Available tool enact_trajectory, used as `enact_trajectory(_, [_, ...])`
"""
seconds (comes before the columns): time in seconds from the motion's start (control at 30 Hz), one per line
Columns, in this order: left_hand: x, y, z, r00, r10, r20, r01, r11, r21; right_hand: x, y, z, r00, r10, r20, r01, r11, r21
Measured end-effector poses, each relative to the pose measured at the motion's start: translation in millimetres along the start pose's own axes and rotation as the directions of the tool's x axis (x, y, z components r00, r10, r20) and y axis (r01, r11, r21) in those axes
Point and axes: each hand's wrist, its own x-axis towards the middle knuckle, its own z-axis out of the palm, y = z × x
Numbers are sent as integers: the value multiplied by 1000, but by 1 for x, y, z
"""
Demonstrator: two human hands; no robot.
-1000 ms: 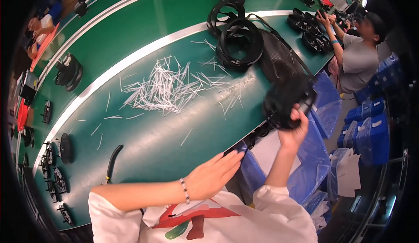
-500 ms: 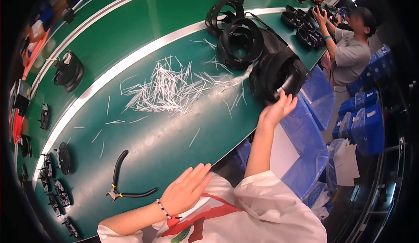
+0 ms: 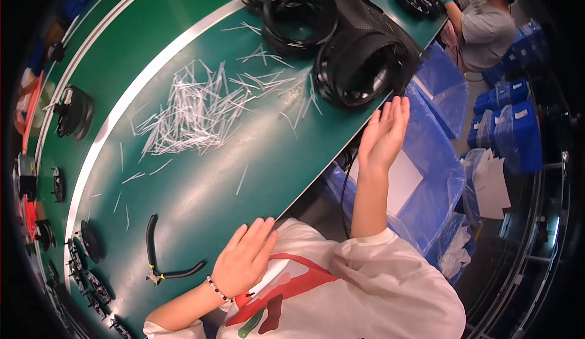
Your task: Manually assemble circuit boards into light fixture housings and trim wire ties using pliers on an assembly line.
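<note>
My left hand (image 3: 245,260), with a beaded bracelet at the wrist, is held flat in front of my shirt near the table's edge, fingers out and holding nothing. Empty too, my right hand (image 3: 384,135) is raised at the table's edge, palm up with fingers stretched out. Just beyond its fingertips stands a stack of black plastic rings (image 3: 341,86); whether they touch is hard to tell. A second stack of black rings (image 3: 271,31) is behind it. Open cutting pliers (image 3: 153,275) with black handles lie on the green table (image 3: 201,199), left of my left hand.
A heap of thin white strips (image 3: 189,110) covers the table's middle. Black round parts (image 3: 97,284) line the left side, beyond which runs a green conveyor (image 3: 128,46). Blue plastic-lined bins (image 3: 439,180) stand on the right. A co-worker (image 3: 484,28) handles black parts at far right.
My right hand has drawn back from the black ring stack, and its fingers have straightened. My left hand stays flat. The whole view has shifted, so the table things appear lower left or higher.
</note>
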Motion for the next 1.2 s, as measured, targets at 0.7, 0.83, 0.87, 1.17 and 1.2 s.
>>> enact_trajectory(0.7, [13,4,3,993,-108,48,91,959,269,49,195,-282,285,487,826,705,477,-525])
enact_trajectory(0.83, [11,-2,1,994,-76,82,53,967,247,38,221,-308,165,706,689,803,309,-509])
enact_trajectory(0.87, [8,-1,-3,991,-48,125,17,970,241,33,223,-307,200,681,705,759,348,-551])
enact_trajectory(1.17, [-3,-2,8,999,-2,35,-7,962,273,34,188,-342,473,744,471,41,516,-856])
enact_trajectory(1.2, [-3,-2,10,1000,4,7,-5,985,174,35,187,-344,496,768,406,-65,499,-864])
